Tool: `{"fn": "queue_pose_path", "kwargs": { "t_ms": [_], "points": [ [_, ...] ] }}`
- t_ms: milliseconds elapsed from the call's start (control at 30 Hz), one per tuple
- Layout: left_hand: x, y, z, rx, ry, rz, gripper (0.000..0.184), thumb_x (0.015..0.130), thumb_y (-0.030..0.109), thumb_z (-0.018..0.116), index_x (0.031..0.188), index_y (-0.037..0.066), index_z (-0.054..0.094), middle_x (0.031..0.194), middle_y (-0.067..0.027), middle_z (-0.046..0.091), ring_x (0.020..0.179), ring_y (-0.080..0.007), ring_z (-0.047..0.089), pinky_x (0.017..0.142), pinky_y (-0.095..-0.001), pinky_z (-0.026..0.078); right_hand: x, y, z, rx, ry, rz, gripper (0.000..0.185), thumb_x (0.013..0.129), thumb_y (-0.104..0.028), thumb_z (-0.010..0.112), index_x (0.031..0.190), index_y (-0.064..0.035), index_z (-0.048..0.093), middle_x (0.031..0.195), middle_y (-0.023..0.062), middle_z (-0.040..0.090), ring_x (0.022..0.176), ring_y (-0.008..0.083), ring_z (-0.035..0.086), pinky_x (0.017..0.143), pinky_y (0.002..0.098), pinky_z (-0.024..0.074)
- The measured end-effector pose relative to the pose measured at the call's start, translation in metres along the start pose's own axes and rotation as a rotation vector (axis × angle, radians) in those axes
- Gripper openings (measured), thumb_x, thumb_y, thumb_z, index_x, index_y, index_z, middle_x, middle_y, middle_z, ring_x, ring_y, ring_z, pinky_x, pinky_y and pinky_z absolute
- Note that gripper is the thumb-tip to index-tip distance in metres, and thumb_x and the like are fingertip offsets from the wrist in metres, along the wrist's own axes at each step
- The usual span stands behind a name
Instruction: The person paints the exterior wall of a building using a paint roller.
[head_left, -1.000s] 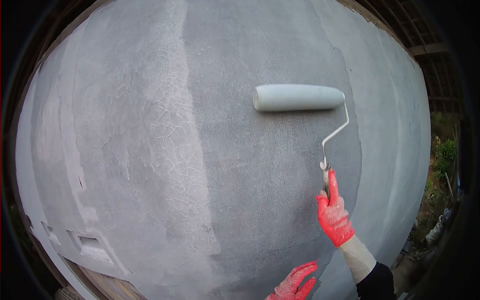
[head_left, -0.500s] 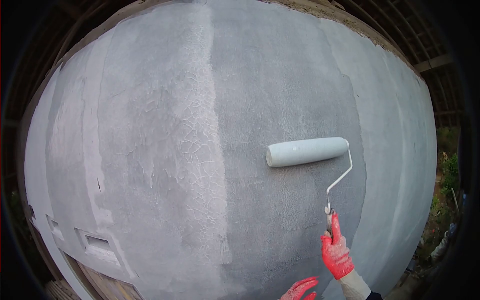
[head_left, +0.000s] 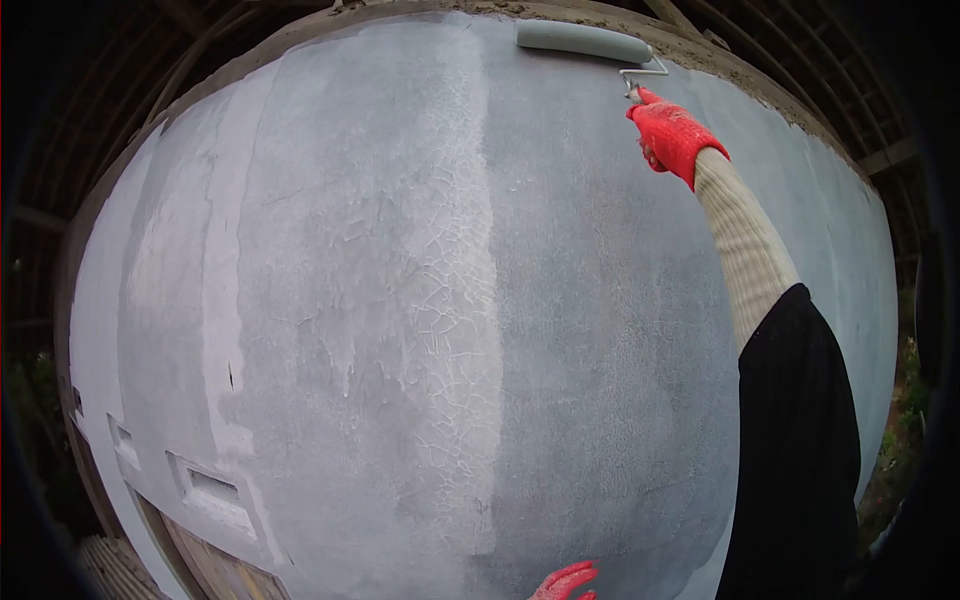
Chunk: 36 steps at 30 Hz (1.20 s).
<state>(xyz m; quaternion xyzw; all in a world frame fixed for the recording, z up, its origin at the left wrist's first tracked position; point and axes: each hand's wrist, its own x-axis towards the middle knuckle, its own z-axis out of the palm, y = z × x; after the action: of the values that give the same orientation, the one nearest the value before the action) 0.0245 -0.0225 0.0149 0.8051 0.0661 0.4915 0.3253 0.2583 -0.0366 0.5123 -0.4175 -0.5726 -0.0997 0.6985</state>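
Note:
My right hand point(head_left: 677, 135), in a red-coated glove, is wrapped round the handle of a paint roller point(head_left: 583, 40). The wide grey-white sleeve of the roller lies level at the top edge of the grey wall point(head_left: 600, 280), its wire frame bending down on the right to the handle. At the bottom edge of the view shows part of my left hand point(head_left: 567, 582), also red-gloved, fingers apart in front of the wall, holding nothing visible. A lighter, cracked band point(head_left: 460, 320) runs down the wall left of the darker area.
Above the wall runs a rough ledge point(head_left: 790, 105) beneath dark roof beams point(head_left: 888, 157). Low on the left are a recessed box opening point(head_left: 213, 487) and a wooden panel point(head_left: 215, 565). Greenery point(head_left: 912, 390) shows at the far right.
The roller first moved down the wall, then up to its top edge with my right hand, the arm now stretched upward. My left hand sits lower in view. The view has shifted.

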Motion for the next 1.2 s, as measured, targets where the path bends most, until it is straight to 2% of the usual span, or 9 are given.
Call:
{"fn": "queue_pose_path", "kwargs": {
  "t_ms": [267,333,600,767,867,933,1000,1100,1200],
  "points": [
    [-0.004,-0.014,-0.024,0.082,0.116,-0.042,0.030,0.094,0.013,0.059,0.123,0.005,0.055,0.121,-0.0150,0.057,0.106,-0.0259,0.058,0.088,-0.0315,0.048,0.032,-0.008,0.026,0.188,-0.012,0.026,0.043,0.097,-0.030,0.053,0.137,-0.0186,0.045,0.062,0.0010,0.047,0.046,0.0118,0.044,0.043,0.0273,0.0396],
    [-0.008,-0.013,-0.019,0.077,0.095,-0.042,0.030,0.095,0.013,0.059,0.123,0.005,0.055,0.122,-0.0149,0.056,0.103,-0.0260,0.059,0.087,-0.0316,0.048,0.003,0.026,0.021,-0.351,0.066,-0.157,0.045,0.098,-0.025,0.045,0.142,-0.0207,0.041,0.063,0.0006,0.045,0.047,0.0115,0.043,0.044,0.0285,0.0395],
    [-0.038,-0.004,0.007,-0.087,-0.060,-0.001,0.029,0.095,0.011,0.059,0.122,0.004,0.055,0.124,-0.0154,0.055,0.112,-0.0281,0.056,0.092,-0.0331,0.046,-0.300,0.176,0.014,-0.426,0.123,-0.071,0.065,0.094,-0.004,0.046,0.153,-0.0220,0.027,0.070,0.0037,0.053,0.051,0.0098,0.045,0.048,0.0280,0.0419],
    [-0.057,0.004,0.010,-0.134,-0.147,-0.044,0.029,0.094,0.010,0.059,0.122,0.003,0.055,0.126,-0.0156,0.054,0.115,-0.0282,0.054,0.095,-0.0339,0.045,-0.547,0.251,0.016,-0.369,-0.054,0.290,0.073,0.088,0.000,0.054,0.152,-0.0101,0.020,0.085,0.0237,0.063,0.062,0.0300,0.060,0.059,0.0356,0.0458],
    [-0.068,0.007,0.012,-0.324,-0.150,-0.095,0.029,0.094,0.009,0.059,0.122,0.003,0.055,0.126,-0.0150,0.053,0.116,-0.0276,0.054,0.097,-0.0342,0.044,-0.617,0.259,0.020,-0.410,-0.106,0.287,0.077,0.087,0.002,0.051,0.154,-0.0122,0.017,0.075,0.0046,0.053,0.059,0.0126,0.049,0.055,0.0302,0.0436],
    [-0.076,0.008,0.012,-0.423,-0.150,-0.199,0.029,0.094,0.009,0.059,0.122,0.002,0.056,0.126,-0.0143,0.053,0.117,-0.0268,0.053,0.097,-0.0343,0.044,-0.622,0.262,0.021,-0.290,-0.117,0.329,0.074,0.087,0.003,0.052,0.153,-0.0087,0.018,0.105,0.0210,0.067,0.069,0.0229,0.065,0.063,0.0336,0.0490],
    [-0.076,0.017,0.004,-0.312,-0.169,-0.175,0.028,0.094,0.009,0.059,0.121,0.002,0.056,0.126,-0.0146,0.053,0.116,-0.0275,0.054,0.096,-0.0344,0.045,-0.566,0.234,0.028,-0.252,-0.098,0.315,0.073,0.088,0.008,0.046,0.154,-0.0103,0.018,0.131,0.0173,0.057,0.073,0.0189,0.064,0.063,0.0321,0.0492],
    [-0.076,0.024,-0.001,-0.160,-0.176,-0.113,0.028,0.094,0.010,0.059,0.121,0.003,0.056,0.125,-0.0153,0.054,0.113,-0.0293,0.055,0.094,-0.0348,0.046,-0.455,0.179,0.049,0.059,0.021,0.464,0.069,0.093,0.002,0.047,0.154,-0.0144,0.020,0.111,0.0075,0.063,0.056,0.0084,0.051,0.051,0.0230,0.0444],
    [-0.079,0.026,-0.003,-0.112,-0.146,-0.087,0.027,0.094,0.010,0.059,0.120,0.003,0.057,0.124,-0.0160,0.055,0.110,-0.0311,0.057,0.091,-0.0353,0.047,-0.372,0.138,0.071,0.205,0.066,0.470,0.063,0.098,-0.011,0.047,0.154,-0.0186,0.019,0.062,-0.0008,0.047,0.044,0.0069,0.041,0.039,0.0252,0.0400]
  ]
}}
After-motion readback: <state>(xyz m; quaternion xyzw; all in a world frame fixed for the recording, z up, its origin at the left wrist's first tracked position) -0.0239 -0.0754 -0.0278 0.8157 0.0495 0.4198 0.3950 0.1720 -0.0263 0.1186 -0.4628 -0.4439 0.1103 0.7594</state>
